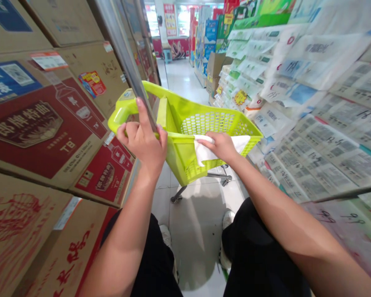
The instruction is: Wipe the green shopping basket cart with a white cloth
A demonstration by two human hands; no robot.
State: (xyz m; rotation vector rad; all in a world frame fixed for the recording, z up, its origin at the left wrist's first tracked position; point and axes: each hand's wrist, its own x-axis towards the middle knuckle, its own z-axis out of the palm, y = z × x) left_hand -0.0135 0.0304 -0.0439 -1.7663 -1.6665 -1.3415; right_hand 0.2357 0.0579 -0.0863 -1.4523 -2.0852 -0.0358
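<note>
A lime-green shopping cart (pixel 173 165) with a perforated basket stands in front of me, turned sideways in the aisle. My left hand (pixel 145 140) is closed at the cart's handle end around a silver metal pole (pixel 126 53), with the index finger stretched along it. The pole slants up and out of view at the top; its lower end is hidden by the hand. On the near rim of the basket, my right hand (pixel 221 145) grips a white cloth (pixel 204 154), which hangs over the outside of the basket wall.
Stacked cardboard liquor boxes (pixel 24 123) wall the left side. Packs of tissue paper (pixel 321 136) are piled along the right. An opened carton (pixel 214 74) stands farther down the tiled aisle (pixel 181 78). A blue stool (pixel 167 54) is at the far end. The cart's wheels (pixel 176 199) rest near my feet.
</note>
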